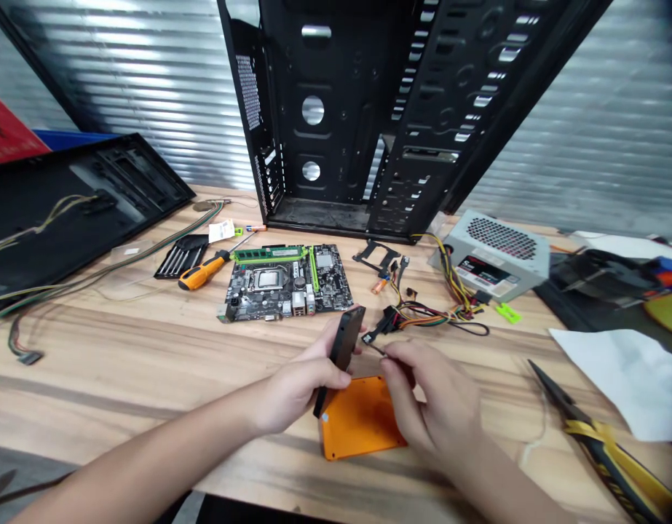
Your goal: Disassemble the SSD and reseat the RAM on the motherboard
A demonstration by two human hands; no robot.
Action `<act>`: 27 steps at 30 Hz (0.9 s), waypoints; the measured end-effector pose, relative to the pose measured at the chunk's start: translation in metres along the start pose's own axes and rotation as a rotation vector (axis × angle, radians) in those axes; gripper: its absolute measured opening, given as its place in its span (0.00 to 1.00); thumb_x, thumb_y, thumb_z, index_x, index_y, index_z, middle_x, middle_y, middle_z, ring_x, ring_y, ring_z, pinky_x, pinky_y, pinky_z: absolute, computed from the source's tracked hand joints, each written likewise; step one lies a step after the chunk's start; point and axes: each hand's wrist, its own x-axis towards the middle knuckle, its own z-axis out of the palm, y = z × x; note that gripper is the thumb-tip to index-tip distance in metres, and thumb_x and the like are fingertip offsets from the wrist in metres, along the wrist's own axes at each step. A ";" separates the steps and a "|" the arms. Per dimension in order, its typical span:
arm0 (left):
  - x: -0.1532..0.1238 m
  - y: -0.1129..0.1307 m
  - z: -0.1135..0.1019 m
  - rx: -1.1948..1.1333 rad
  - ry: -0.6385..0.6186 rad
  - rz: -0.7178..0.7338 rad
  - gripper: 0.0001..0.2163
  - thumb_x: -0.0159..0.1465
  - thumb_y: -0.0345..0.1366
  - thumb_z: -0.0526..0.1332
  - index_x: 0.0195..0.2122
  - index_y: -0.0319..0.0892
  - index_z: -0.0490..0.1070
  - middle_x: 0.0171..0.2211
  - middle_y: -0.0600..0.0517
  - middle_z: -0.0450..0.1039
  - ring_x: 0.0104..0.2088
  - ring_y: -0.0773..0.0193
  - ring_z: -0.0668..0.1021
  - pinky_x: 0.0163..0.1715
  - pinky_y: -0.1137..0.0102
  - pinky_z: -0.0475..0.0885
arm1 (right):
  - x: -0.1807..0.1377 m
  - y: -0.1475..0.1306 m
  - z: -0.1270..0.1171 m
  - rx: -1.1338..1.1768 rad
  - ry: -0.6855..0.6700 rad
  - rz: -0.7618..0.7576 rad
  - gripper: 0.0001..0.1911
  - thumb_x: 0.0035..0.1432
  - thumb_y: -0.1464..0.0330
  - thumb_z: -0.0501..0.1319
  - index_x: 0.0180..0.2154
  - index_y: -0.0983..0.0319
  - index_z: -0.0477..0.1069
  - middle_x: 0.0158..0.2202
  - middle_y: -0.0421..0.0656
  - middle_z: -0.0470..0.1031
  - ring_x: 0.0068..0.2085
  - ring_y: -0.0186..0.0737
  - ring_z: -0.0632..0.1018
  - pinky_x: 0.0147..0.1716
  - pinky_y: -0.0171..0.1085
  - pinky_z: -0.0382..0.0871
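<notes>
Thin dark item (377,348) pinched in right hand (437,404): too small to identify. Black piece (344,340) in left hand (297,382): lower part partly covered by fingers. Orange plate (357,426): one corner hidden beneath right hand. Computer case (362,109) cut off by top edge. Yellow-handled pliers (603,458) cut off at bottom edge.

- Your left hand (297,386) and right hand (437,400) are bare, with slender fingers.
- Your left forearm (150,455) and right forearm (510,484) are bare, no sleeves, running off the lower edge.

Smooth matt orange casing (357,426) on a glossy wooden tabletop (95,386).
</notes>
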 end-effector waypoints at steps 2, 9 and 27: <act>0.001 -0.002 -0.001 0.021 0.010 -0.009 0.30 0.48 0.30 0.60 0.56 0.45 0.66 0.46 0.51 0.71 0.52 0.53 0.66 0.53 0.61 0.53 | -0.001 0.001 0.001 0.032 -0.001 0.038 0.07 0.60 0.78 0.56 0.41 0.64 0.67 0.30 0.43 0.73 0.27 0.33 0.71 0.26 0.32 0.66; -0.001 -0.002 0.007 -0.033 -0.082 0.003 0.31 0.48 0.30 0.58 0.56 0.46 0.64 0.46 0.52 0.72 0.52 0.54 0.67 0.52 0.64 0.55 | 0.000 -0.003 0.003 0.067 -0.016 -0.016 0.11 0.59 0.79 0.58 0.43 0.65 0.69 0.31 0.45 0.74 0.28 0.35 0.73 0.27 0.33 0.67; -0.001 0.001 0.004 0.118 -0.146 0.230 0.33 0.47 0.25 0.54 0.56 0.49 0.69 0.60 0.55 0.65 0.62 0.49 0.61 0.61 0.57 0.53 | 0.001 0.000 -0.002 0.062 0.101 0.039 0.14 0.56 0.80 0.60 0.44 0.63 0.70 0.31 0.44 0.75 0.26 0.33 0.71 0.24 0.33 0.65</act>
